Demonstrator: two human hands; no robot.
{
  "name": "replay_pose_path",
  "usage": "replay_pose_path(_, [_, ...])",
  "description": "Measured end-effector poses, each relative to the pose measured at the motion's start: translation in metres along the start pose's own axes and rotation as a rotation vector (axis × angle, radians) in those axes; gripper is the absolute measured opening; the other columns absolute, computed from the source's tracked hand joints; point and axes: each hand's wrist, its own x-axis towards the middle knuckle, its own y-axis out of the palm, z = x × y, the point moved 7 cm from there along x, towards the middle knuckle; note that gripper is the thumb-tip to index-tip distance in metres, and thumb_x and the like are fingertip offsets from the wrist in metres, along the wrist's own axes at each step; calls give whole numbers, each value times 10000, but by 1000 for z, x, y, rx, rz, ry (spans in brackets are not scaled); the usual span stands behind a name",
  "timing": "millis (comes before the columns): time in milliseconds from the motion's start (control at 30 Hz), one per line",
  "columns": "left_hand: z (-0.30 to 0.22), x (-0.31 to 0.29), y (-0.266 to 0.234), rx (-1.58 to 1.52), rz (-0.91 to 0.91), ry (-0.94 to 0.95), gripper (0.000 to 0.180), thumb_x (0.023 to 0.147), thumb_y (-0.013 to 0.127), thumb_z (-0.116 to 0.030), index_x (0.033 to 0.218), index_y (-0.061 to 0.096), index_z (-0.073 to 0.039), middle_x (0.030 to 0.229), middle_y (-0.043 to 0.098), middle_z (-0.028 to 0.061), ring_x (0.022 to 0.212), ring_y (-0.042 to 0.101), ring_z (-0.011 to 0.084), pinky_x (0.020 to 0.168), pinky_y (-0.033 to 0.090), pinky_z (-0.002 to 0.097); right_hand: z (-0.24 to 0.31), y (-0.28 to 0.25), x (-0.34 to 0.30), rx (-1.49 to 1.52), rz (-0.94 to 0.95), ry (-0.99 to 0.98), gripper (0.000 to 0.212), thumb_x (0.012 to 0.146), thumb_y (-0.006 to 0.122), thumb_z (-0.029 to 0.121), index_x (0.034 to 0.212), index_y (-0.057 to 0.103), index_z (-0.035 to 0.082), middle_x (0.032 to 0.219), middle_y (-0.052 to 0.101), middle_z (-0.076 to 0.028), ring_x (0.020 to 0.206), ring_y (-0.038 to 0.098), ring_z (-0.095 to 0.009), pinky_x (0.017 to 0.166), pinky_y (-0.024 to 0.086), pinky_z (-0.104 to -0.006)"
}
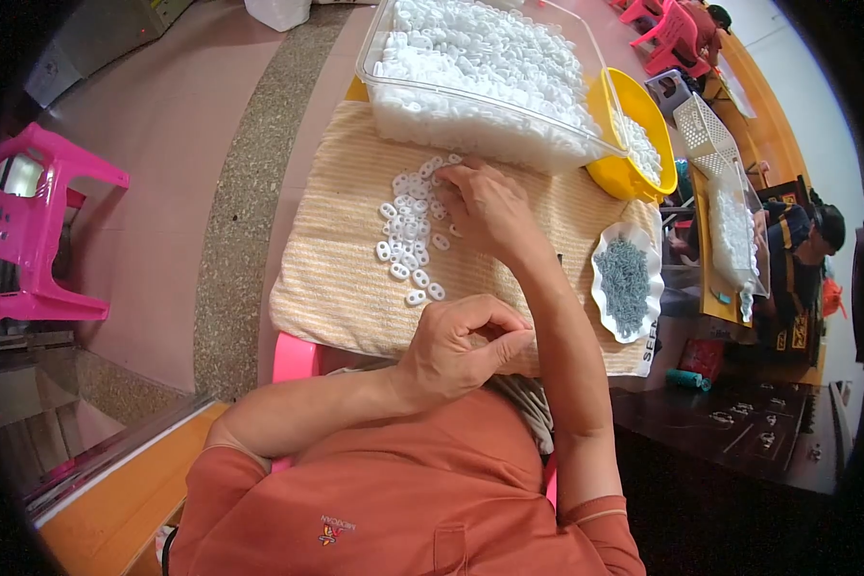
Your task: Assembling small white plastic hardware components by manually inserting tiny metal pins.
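Note:
A loose pile of white oval plastic pieces with two holes [408, 226] lies on a striped tan towel [326, 259]. My right hand [490, 206] reaches over the pile's far right side, its fingers bent together and their tips down among the pieces. Whether a piece is between them is hidden. Close to my body, at the towel's near edge, my left hand [466, 346] is curled with thumb and forefinger pressed together; its palm side and whatever it holds cannot be seen. To the right of my right forearm sits a white wavy-rimmed dish [600, 288] full of small grey parts [627, 283].
A large clear bin [490, 139] heaped with white pieces stands at the towel's far side, beside a yellow basin [634, 178] holding more. A pink stool [43, 235] is on the floor at left. At right, another person [804, 254] sits near a second clear bin [739, 235].

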Motion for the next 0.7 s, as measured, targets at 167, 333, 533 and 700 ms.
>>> replay_pose_path(167, [5,-1,0,-31,3,-32,99,822,710,-75,841,650,1,801,676,82,705,630,122,610,501,259,-1,0,1,33,7,20,275,862,572,209,1073,642,47,1001,645,-160,1006,595,-346,895,449,-422])
replay_pose_path(333, [10,-2,1,-72,14,-136,106,831,710,-84,856,655,3,814,679,61,733,611,80,627,503,241,-6,-1,3,56,-12,38,272,869,572,230,1050,649,42,982,656,-165,985,603,-345,873,461,-412])
replay_pose_path(533, [11,-2,2,-71,18,-156,113,846,700,-91,864,655,12,823,681,61,737,602,66,641,507,234,1,-2,7,29,-35,-6,255,849,607,248,985,669,41,885,665,-165,884,628,-341,813,481,-412])
replay_pose_path(700, [16,-2,1,-113,37,-235,83,862,662,-66,896,651,9,839,676,47,753,605,64,674,509,234,-8,-1,4,114,63,87,223,818,646,225,910,666,23,824,658,-160,801,639,-311,720,491,-398])
